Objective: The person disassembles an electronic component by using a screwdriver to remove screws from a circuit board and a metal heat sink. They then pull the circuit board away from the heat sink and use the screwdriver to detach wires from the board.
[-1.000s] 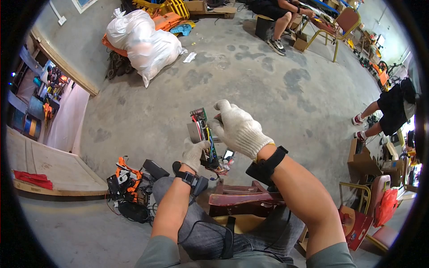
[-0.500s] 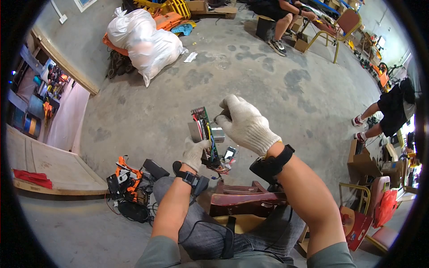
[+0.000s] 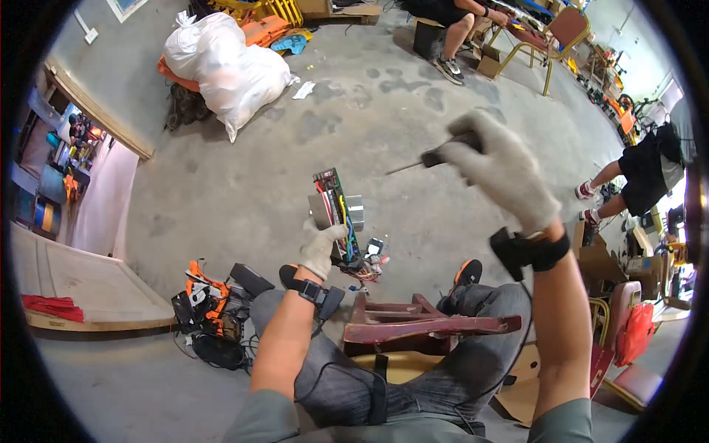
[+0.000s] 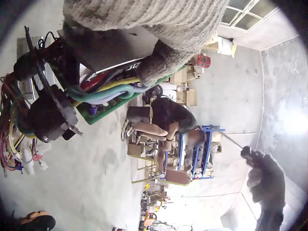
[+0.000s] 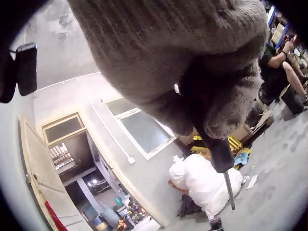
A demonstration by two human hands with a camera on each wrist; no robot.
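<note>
My gloved left hand (image 3: 319, 249) grips a circuit board (image 3: 326, 181) with metal plates, a finned heat sink (image 3: 356, 213) and colored wires along it. In the left wrist view, thick green and yellow wires (image 4: 113, 92) run over the board's green edge, and a black connector (image 4: 53, 115) hangs beside thinner wires. Well to the right of the board and raised, my gloved right hand (image 3: 504, 168) holds a screwdriver (image 3: 436, 156) by its black handle. Its thin shaft points left, apart from the board. In the right wrist view, fingers wrap the screwdriver handle (image 5: 220, 155).
A dark red wooden stool (image 3: 413, 328) stands between my knees. Orange and black machine parts (image 3: 210, 299) lie on the floor at left. Further off are a white sack (image 3: 233, 70), a chair (image 3: 565, 33), a seated person (image 3: 447, 40) and a standing person (image 3: 650, 170).
My right hand has moved away from the board, to the right and upward, bringing the screwdriver into plain sight. My left hand keeps its grip on the board.
</note>
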